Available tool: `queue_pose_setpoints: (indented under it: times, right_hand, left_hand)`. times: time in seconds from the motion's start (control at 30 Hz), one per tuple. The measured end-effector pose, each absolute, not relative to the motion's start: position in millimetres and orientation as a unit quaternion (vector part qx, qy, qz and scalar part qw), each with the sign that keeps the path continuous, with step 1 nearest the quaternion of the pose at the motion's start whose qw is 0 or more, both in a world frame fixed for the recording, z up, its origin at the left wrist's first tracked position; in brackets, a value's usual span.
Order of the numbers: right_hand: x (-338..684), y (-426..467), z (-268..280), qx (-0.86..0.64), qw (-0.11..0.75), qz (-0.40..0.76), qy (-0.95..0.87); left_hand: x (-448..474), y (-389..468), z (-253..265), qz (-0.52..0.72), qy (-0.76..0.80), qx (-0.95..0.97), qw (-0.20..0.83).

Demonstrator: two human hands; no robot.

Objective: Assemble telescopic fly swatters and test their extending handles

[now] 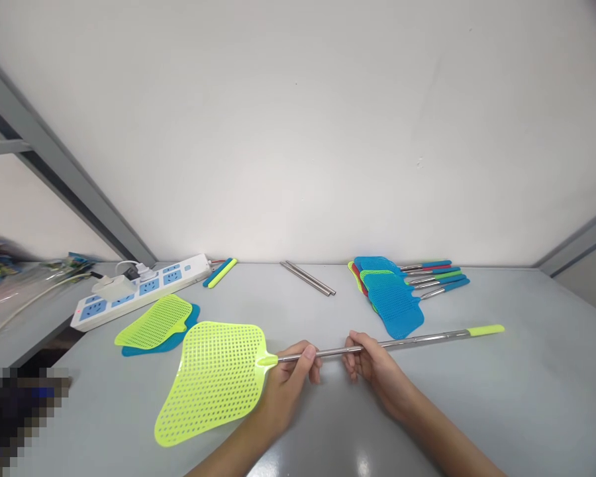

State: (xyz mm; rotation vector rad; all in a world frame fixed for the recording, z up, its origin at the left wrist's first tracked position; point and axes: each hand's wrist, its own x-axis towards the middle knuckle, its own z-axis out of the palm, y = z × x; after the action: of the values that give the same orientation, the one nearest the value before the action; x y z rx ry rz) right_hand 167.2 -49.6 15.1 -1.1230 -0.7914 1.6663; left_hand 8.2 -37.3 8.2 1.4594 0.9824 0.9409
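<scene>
A fly swatter [213, 377] with a yellow-green perforated head, an extended steel telescopic rod and a yellow-green grip lies across both my hands above the table. My left hand [291, 384] is closed round the rod close to the head, thumb on top. Farther along, near the middle of the rod, my right hand [370, 364] pinches it with thumb and curled fingers. The grip end points right. Behind the head, on the left, lie a loose yellow-green swatter head [156, 321] and a blue swatter head [191, 318] partly under it.
Several folded swatters [397, 305] in blue, green, yellow and red lie piled at the back right. Steel rods [308, 278] rest at the back middle, beside blue and yellow-green grips [221, 271]. A white power strip [144, 291] with plugs lies at the left; plastic bags [24, 278] are beyond.
</scene>
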Motion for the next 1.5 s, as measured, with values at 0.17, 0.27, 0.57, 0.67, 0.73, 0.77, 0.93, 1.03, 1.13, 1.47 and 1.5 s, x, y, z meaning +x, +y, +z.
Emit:
queue_pose_setpoints:
  times: [0.17,0.27,0.57,0.67,0.73,0.77,0.93,1.03,1.13,1.47,1.5]
  right_hand:
    - [166.7,-50.3,16.0,-0.462,0.468,0.678,-0.327]
    - [166.7,-50.6,16.2,-0.458,0.47,0.679,-0.329]
    - [166.9,-49.9,16.6,-0.461,0.467,0.677,-0.333]
    - [167.3,-50.0,16.6,-0.465,0.465,0.675,-0.333]
    - [167.5,-50.1,16.7,-0.468,0.463,0.675,-0.333]
    - [167.5,-50.2,16.7,-0.468,0.461,0.676,-0.334]
    - [167.2,-50.1,16.4,-0.468,0.46,0.676,-0.334]
    - [167.1,-49.9,16.1,-0.467,0.465,0.677,-0.328]
    - [167.1,-49.7,16.6,-0.468,0.47,0.677,-0.32]
    - [168.6,-47.4,12.9,-0.466,0.475,0.677,-0.315]
    - [169.3,-47.4,12.9,-0.463,0.474,0.677,-0.32]
  left_hand:
    - [5.7,-36.4,10.6,0.376,0.438,0.624,0.526]
    - [5.6,-36.9,15.9,0.365,0.454,0.629,0.515]
    - [7.7,-37.7,21.6,0.333,0.472,0.636,0.512]
    - [8.0,-37.4,18.0,0.333,0.454,0.633,0.532]
    - [8.1,-37.6,17.3,0.332,0.441,0.63,0.547]
    - [8.1,-37.8,17.6,0.332,0.437,0.627,0.553]
    - [8.4,-37.6,19.6,0.327,0.437,0.621,0.562]
    - [8.4,-37.3,18.5,0.325,0.438,0.626,0.558]
    - [8.8,-37.3,17.3,0.331,0.423,0.621,0.571]
    - [9.5,-36.3,16.0,0.342,0.393,0.581,0.625]
    - [9.2,-35.7,15.5,0.338,0.386,0.577,0.636]
